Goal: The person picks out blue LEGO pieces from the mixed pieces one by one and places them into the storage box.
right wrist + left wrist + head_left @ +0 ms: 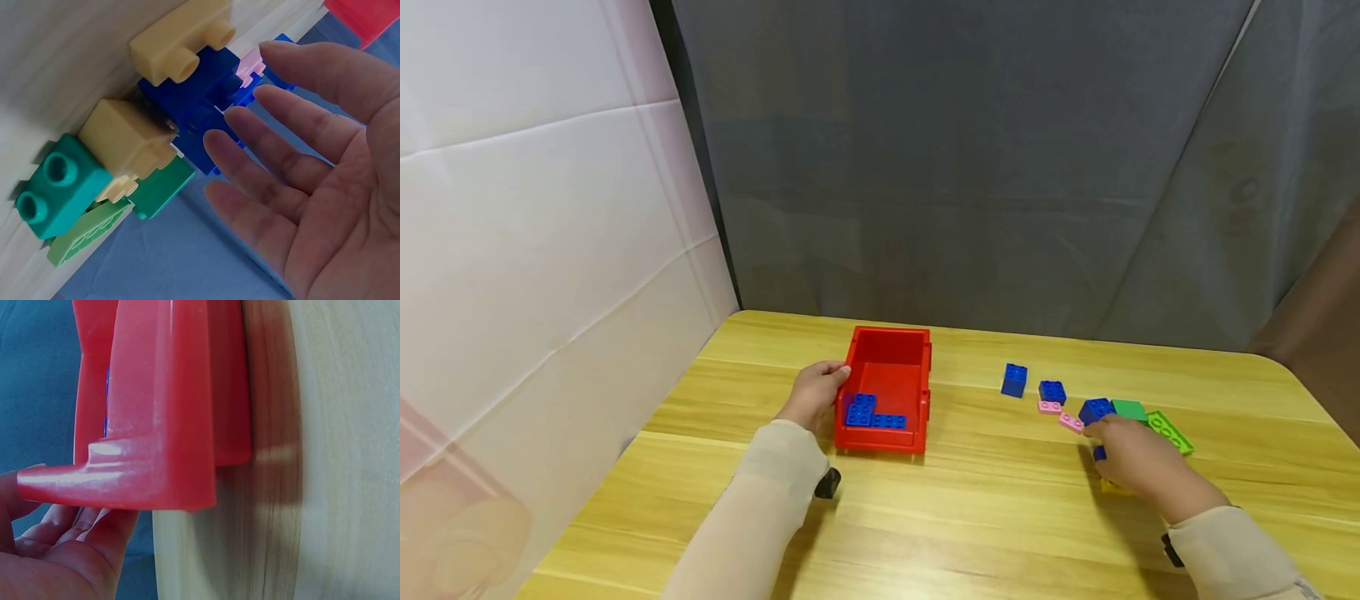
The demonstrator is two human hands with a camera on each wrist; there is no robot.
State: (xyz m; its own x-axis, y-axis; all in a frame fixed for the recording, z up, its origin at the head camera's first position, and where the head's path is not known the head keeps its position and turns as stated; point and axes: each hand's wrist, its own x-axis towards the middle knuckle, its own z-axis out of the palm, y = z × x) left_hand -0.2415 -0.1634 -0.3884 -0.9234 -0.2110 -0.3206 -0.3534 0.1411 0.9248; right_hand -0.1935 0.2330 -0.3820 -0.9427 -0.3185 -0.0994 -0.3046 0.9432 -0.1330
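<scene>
My left hand (812, 395) grips the left side of a red plastic bin (880, 442), thumb over its rim. In the left wrist view, fingers (103, 540) reach under the bin's edge (187, 406). Blue toy bricks (860, 410) lie in the bin's near end. My right hand (1138, 458) hovers by a cluster of toy bricks at right, its fingers loosely spread and holding nothing in the right wrist view. Nearest them are a dark blue brick (190, 87) and a tan-yellow brick (165, 53). In the head view the hand hides part of the cluster.
Left of the cluster on the wooden table (985, 517) sit a tall blue brick (1014, 380), another blue brick (1052, 392) and two small pink bricks (1049, 407). A green brick (1129, 410) and a lime plate (1171, 433) lie beyond the right hand. Grey cloth (962, 167) hangs behind.
</scene>
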